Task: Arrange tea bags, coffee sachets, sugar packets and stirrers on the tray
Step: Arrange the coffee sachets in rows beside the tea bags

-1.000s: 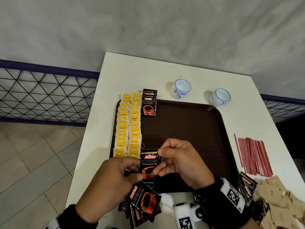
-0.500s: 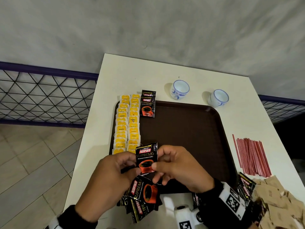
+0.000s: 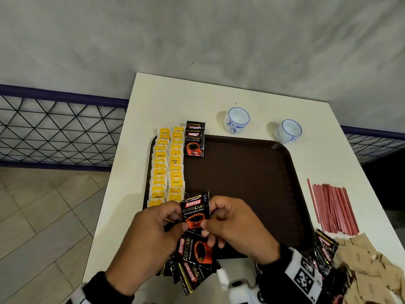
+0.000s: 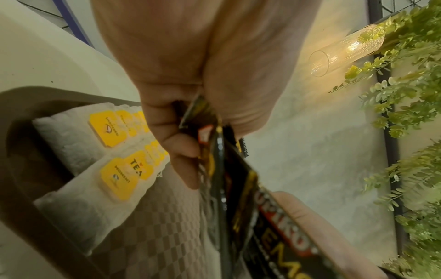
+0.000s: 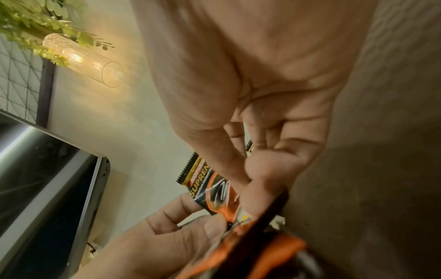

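Note:
Both hands hold a black coffee sachet upright over the near edge of the brown tray. My left hand pinches its left side and also grips a bunch of more sachets hanging below. My right hand pinches the sachet's right side. Two rows of yellow-tagged tea bags line the tray's left edge, also in the left wrist view. Two coffee sachets lie overlapped at the tray's far left. Red stirrers and brown sugar packets lie on the table at right.
Two white-and-blue cups stand on the white table beyond the tray. More coffee sachets sit by the sugar packets. A blue metal fence runs left of the table, and a grey wall lies behind.
The sachet pinched between both hands has tilted up from lying low to standing upright. The bunch in my left hand has shifted slightly towards the tray.

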A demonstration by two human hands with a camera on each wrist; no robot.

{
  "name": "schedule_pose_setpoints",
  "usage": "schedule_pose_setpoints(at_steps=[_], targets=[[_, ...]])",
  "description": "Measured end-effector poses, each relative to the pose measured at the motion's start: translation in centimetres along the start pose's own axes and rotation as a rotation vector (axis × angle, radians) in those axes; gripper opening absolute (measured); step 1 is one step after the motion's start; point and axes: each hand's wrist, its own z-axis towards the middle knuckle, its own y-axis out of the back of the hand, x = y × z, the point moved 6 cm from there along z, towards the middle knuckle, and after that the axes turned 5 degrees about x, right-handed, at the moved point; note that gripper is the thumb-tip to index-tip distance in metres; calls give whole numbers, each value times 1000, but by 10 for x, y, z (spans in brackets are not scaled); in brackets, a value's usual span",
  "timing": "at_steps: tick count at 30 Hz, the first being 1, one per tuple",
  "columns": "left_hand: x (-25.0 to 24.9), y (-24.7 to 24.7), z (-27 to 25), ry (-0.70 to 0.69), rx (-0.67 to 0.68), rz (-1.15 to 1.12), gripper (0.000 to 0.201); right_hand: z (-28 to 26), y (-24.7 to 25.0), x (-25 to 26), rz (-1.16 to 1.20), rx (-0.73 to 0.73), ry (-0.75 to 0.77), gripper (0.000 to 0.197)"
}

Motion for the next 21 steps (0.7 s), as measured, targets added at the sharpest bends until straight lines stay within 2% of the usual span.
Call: schedule_pose_setpoints(at_steps=[3,7,12,17,21], targets=[[3,2,1,19,14,3,26,-2,9,7,-61,-64,71,8],[5,3,2,35,41,33,22,-1,15,12,-8,-97,143,4],[8,8,1,65,52,-63,30,4,24,17,46,-94,149,7],[16,16,-7,113,72,-131,26,32,60,23,164,-213,125,17],[24,19,-16,155,95,-184,26,71,85,26,115,-288,71,20]])
